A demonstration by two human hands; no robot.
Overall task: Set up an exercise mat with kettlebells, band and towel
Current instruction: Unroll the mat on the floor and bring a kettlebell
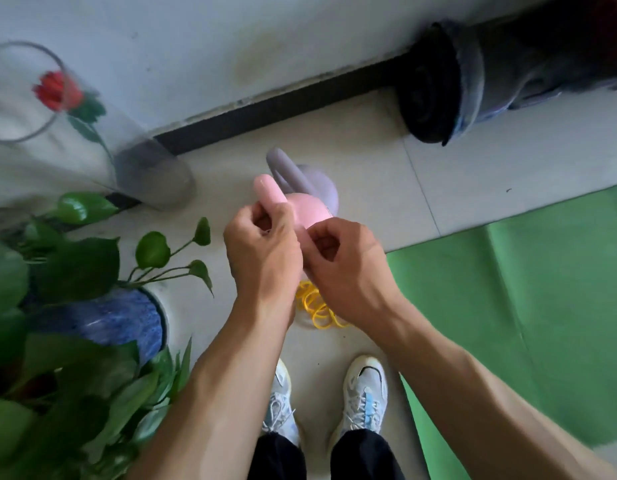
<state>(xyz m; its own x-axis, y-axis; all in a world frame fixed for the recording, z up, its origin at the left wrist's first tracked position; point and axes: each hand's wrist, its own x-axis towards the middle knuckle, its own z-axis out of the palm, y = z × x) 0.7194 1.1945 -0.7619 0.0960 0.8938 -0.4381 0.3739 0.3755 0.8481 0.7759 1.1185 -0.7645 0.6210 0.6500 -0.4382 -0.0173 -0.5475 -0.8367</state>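
Kettlebells first: we've got the pink kettlebell [305,211] on the pale tiled floor [473,174], right in front of our feet, with the lilac kettlebell [319,187] just behind it, nearer the wall. Our left hand [265,251] is curled over the pink handle, fingers bent around the near end of the grip. Our right hand [345,268] sits tight beside it, fingers curled inward at the other side of that handle; whether it truly has the handle we can't tell, since the knuckles hide the contact. The two hands are touching, thumb side to thumb side.

Below our wrists, the yellow band [317,308] lies in loose loops on the tiles, partly hidden by both forearms. To our right, the green mat [542,289] is spread flat, its near corner close to our right shoe [364,393]; the left shoe [279,403] stands on bare tile. Up by the black skirting there's a dark rolled bundle [435,84] lying against the wall.

On our left, a leafy plant in a blue pot [106,317], and beyond it a tall clear vase [92,129] with a red rose [56,90] inside. The frame is a little blurred.
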